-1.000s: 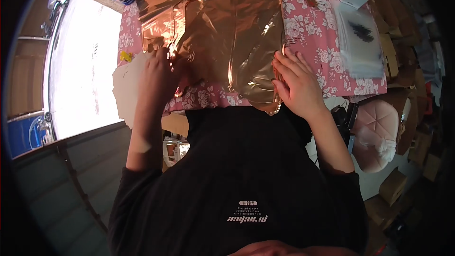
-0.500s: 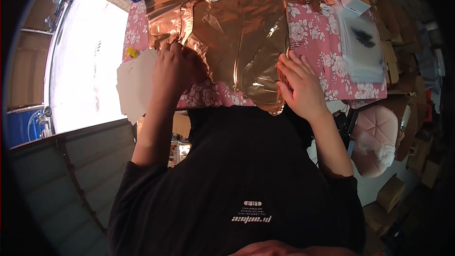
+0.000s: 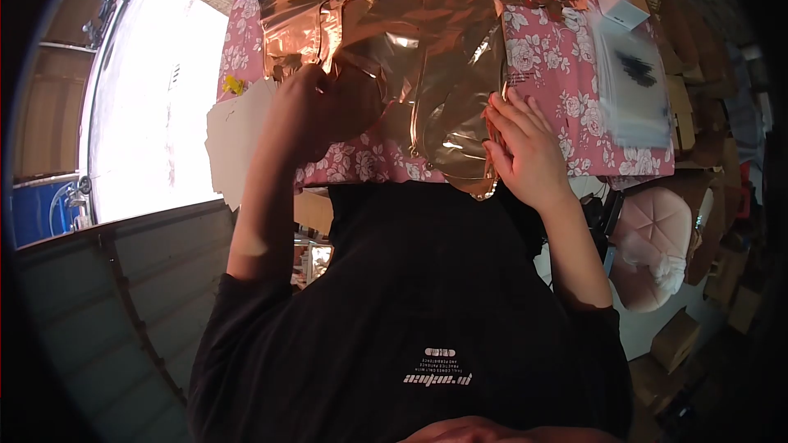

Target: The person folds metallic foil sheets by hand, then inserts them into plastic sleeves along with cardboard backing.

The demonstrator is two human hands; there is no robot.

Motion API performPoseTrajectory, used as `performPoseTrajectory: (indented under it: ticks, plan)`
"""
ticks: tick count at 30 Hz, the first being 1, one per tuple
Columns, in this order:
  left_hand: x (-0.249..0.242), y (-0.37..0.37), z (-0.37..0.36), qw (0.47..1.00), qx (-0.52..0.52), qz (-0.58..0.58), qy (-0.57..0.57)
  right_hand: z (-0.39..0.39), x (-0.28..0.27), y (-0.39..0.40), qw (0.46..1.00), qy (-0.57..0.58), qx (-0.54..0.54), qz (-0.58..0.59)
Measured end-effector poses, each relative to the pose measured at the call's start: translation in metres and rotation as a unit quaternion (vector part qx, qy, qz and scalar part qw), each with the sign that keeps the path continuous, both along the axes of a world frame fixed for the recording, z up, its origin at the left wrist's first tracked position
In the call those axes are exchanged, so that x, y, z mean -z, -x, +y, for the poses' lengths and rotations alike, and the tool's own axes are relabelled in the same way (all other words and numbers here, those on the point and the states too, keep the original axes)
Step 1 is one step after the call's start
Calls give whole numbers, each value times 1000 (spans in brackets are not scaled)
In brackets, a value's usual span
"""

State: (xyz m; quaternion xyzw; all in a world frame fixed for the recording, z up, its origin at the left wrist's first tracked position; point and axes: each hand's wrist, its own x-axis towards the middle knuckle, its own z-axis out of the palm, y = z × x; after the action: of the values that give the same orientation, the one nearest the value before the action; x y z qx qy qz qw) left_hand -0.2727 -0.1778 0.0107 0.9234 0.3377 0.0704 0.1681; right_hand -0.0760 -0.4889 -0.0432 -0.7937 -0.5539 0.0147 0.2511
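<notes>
Head view: a broad copper-coloured foil piece [image 3: 460,57] lies flat on the pink flowered cloth [image 3: 579,119], straight ahead of the person and between the two hands. Its long axis runs away from the body, and its rounded near end reaches past the cloth's near edge. The right hand [image 3: 527,138] is beside the foil's right edge, fingers outstretched and close together, thumb slightly apart, with the fingertips against that edge. Across from it, the left hand [image 3: 316,111] is bent over the left side, where a second foil stack [image 3: 300,20] meets the broad piece; its fingers are curled and shadowed, so whether they pinch anything cannot be told. Both hands are near the closer end, the left a little farther out. Beige sheets [image 3: 232,135] lie just left of the left hand; clear plastic bags [image 3: 632,90] lie well right of the right.
</notes>
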Motion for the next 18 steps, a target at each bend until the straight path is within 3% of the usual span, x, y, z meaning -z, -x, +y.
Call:
performPoseTrajectory:
  ticks: [2,4,5,8,10,12,16,18]
  plan:
    - [-9,-2,8,999,-14,8,38,0,0,0,1000,1,-2,-2]
    - [-21,-6,15,968,-17,-64,242,0,-1,0,1000,-1,1,5]
    - [1,-2,31,949,28,-158,270,0,0,0,1000,-1,1,6]
    - [-24,-17,36,932,-32,-119,342,-1,1,0,1000,-1,1,-2]
    - [-12,-23,54,919,-20,-126,374,-1,1,0,1000,-6,0,1]
    - [-3,-28,61,865,-66,-154,473,-1,1,0,1000,-7,0,2]
    - [-11,-42,57,865,-37,-103,490,-2,2,0,1000,-8,-2,2]
    - [-24,-51,54,946,33,20,321,-2,1,-1,1000,-9,-3,2]
